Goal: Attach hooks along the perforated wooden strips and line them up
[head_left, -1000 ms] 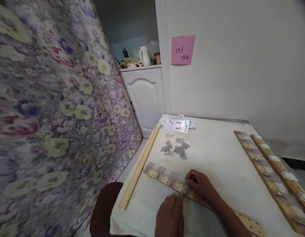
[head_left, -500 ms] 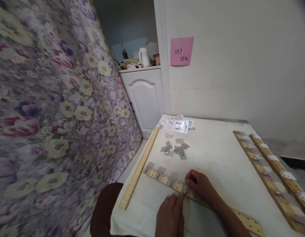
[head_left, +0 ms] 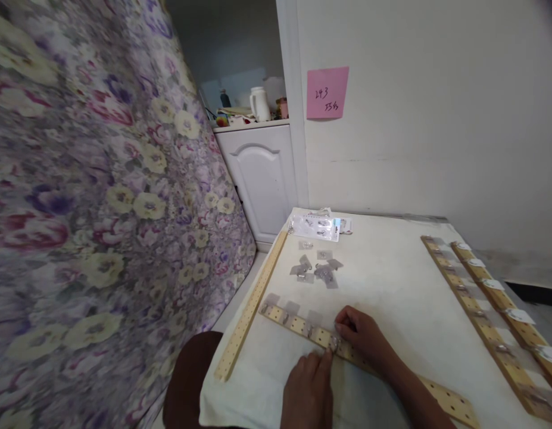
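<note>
A pale wooden strip with holes (head_left: 298, 325) lies slantwise across the table in front of me. Several clear plastic hook pads with small metal hooks sit along its left part, one of them a hook pad (head_left: 310, 329). My left hand (head_left: 308, 387) is closed, its fingertips pressed on the hook pad (head_left: 334, 341) nearest my hands, at the strip's near edge. Just right of that pad, my right hand (head_left: 360, 333) rests over the strip with thumb and forefinger pinched; what they hold is hidden. The right forearm covers part of the strip.
Loose clear hook pads (head_left: 324, 274) lie scattered mid-table behind the strip. Blister packs (head_left: 314, 227) are at the far edge. Another holed strip (head_left: 251, 310) runs along the left edge. Two strips bearing hooks (head_left: 476, 313) lie at right. A brown stool (head_left: 189, 381) stands at lower left.
</note>
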Demonstrator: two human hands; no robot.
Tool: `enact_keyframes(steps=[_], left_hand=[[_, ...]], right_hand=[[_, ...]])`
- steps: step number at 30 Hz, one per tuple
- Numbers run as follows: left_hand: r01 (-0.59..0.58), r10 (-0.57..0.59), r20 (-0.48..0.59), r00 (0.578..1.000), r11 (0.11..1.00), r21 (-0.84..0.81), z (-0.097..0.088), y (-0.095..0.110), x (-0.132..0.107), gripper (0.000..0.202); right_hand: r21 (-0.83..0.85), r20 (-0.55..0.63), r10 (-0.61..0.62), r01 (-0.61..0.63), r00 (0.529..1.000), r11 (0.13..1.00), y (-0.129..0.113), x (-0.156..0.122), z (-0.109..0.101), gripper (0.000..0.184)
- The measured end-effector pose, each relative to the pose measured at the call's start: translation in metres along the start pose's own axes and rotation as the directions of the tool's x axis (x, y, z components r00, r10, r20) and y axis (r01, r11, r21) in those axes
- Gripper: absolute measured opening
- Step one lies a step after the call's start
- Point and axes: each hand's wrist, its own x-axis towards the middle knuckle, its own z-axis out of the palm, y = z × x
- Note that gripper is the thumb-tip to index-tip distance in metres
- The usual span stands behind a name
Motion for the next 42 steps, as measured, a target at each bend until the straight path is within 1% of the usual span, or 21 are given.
enact_keyframes(steps=[6,11,14,16,19,22,25,28,31,33,37,42], left_hand=[[-0.058,0.054,-0.106,0.993,0.997,-0.041,0.006,-0.005,-0.002,0.055],[-0.082,0.074,-0.126,0.989,0.995,-0.061,0.006,-0.008,-0.003,0.051],[-0.093,0.083,-0.136,0.987,0.993,-0.069,0.002,-0.007,-0.003,0.047],[-0.072,0.063,-0.115,0.991,0.994,-0.082,-0.003,-0.004,0.000,0.041],[-0.014,0.010,-0.033,0.999,0.994,-0.105,-0.012,0.001,0.009,0.030],[0.048,-0.045,0.038,0.998,0.997,-0.068,-0.017,0.004,0.018,0.024],[0.039,-0.039,0.016,0.999,0.999,-0.021,-0.018,0.004,0.025,0.025],[0.005,-0.006,-0.023,1.000,1.000,-0.030,-0.019,0.004,0.029,0.026],[-0.004,0.003,-0.035,0.999,1.000,-0.029,-0.023,0.005,0.032,0.024],[-0.008,0.008,-0.017,1.000,1.000,0.002,-0.024,0.006,0.034,0.024],[-0.001,-0.004,0.067,0.998,0.997,0.078,-0.026,0.007,0.036,0.026],[0.005,-0.014,0.102,0.995,0.997,0.082,-0.027,0.006,0.037,0.027]], right_hand=[[0.014,0.001,-0.007,0.007,1.000,1.000,0.000,0.000,0.000,0.003],[0.019,0.007,-0.001,0.001,1.000,1.000,0.000,0.001,0.000,0.004],[0.016,0.006,0.001,-0.001,1.000,1.000,0.000,0.001,0.000,0.005],[0.012,0.004,-0.001,0.001,1.000,1.000,0.001,0.001,0.000,0.005],[-0.003,-0.005,-0.005,0.005,1.000,1.000,0.001,0.000,0.000,0.005],[-0.018,-0.002,-0.002,0.002,1.000,1.000,0.001,0.000,0.000,0.005],[-0.022,0.004,-0.010,0.010,1.000,1.000,0.001,0.001,0.000,0.005],[-0.020,-0.001,-0.022,0.022,1.000,1.000,0.001,0.000,0.000,0.005],[-0.019,-0.004,-0.026,0.025,1.000,0.999,0.001,0.000,0.000,0.005],[-0.018,-0.009,-0.028,0.028,1.000,0.999,0.001,0.000,0.000,0.005],[-0.019,-0.016,-0.028,0.028,0.999,0.999,0.000,0.000,0.000,0.005],[-0.024,-0.013,-0.022,0.022,1.000,0.999,-0.001,0.000,-0.001,0.004]])
